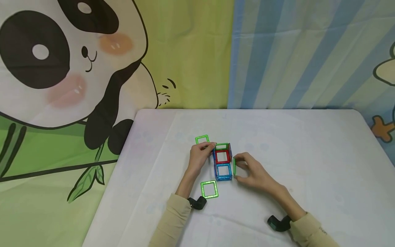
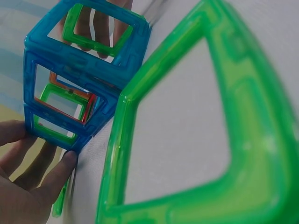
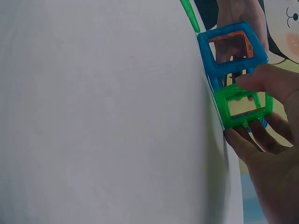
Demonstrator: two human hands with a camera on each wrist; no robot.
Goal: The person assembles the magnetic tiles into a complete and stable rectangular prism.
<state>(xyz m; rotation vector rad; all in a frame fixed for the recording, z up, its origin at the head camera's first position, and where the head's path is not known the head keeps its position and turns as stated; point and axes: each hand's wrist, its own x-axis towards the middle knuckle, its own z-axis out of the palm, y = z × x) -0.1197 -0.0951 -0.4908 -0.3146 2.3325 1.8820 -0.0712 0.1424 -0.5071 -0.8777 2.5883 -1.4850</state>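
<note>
A small structure of magnetic tiles [image 1: 223,178] stands on the table, with open-centred square frames in blue, red and green. At its far left corner my left hand [image 1: 199,156] grips it; in the left wrist view the thumb and fingers [image 2: 49,177] meet the end of its blue side. My right hand [image 1: 254,173] pinches a green square tile [image 1: 234,167] between thumb and fingers. That tile is upright along the structure's right side, and in the right wrist view the green tile [image 3: 225,109] overlaps the blue frames.
One loose green tile [image 1: 211,196] lies at the near left of the structure, below my left wrist. Another green tile [image 1: 202,137] is behind my left hand, partly covered. The white tabletop [image 1: 308,154] extends right; a printed curtain [image 1: 197,68] hangs behind its far edge.
</note>
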